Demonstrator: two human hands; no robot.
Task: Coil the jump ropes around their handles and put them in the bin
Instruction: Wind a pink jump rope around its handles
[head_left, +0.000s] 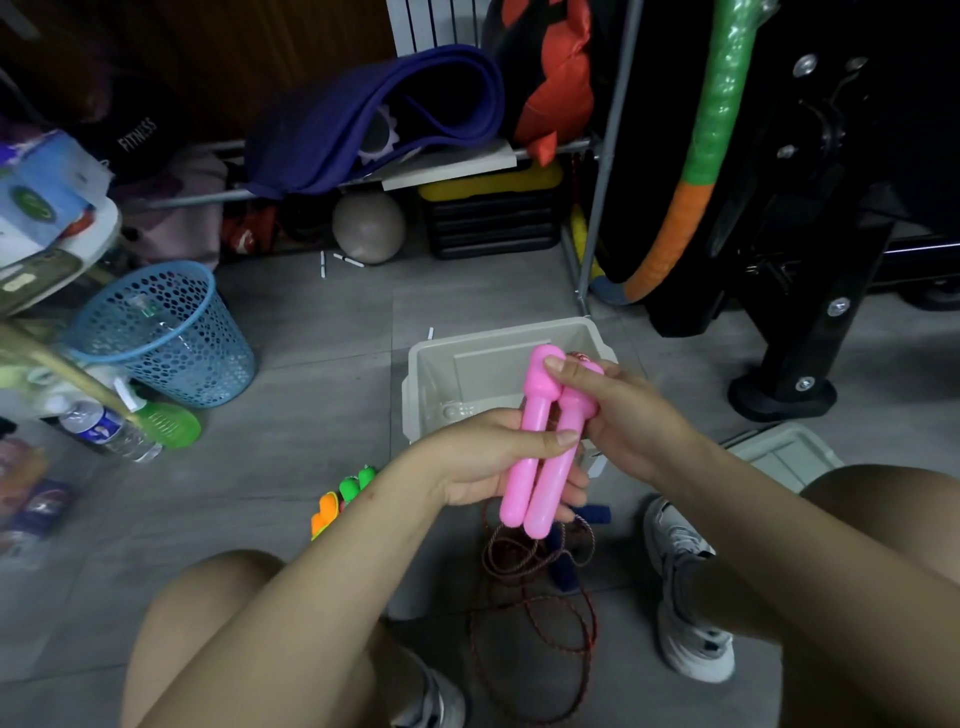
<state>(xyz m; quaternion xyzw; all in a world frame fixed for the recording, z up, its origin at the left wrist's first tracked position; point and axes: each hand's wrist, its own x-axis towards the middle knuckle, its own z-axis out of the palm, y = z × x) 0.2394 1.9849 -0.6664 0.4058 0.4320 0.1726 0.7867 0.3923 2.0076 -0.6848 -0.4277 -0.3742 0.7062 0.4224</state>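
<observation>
Knees (228, 613), then rope (535, 623) before bin (431, 395)

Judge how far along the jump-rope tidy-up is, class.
Done: nothing visibly; no rope shows in the grey bin. In hand: left hand and right hand hold the pink handles together, their red rope hanging uncoiled. Left: coil it, then the green and orange handles and blue handles.

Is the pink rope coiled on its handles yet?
Not coiled: the pink handles show bare, held together in both hands, and the red rope trails loose on the floor.
</observation>
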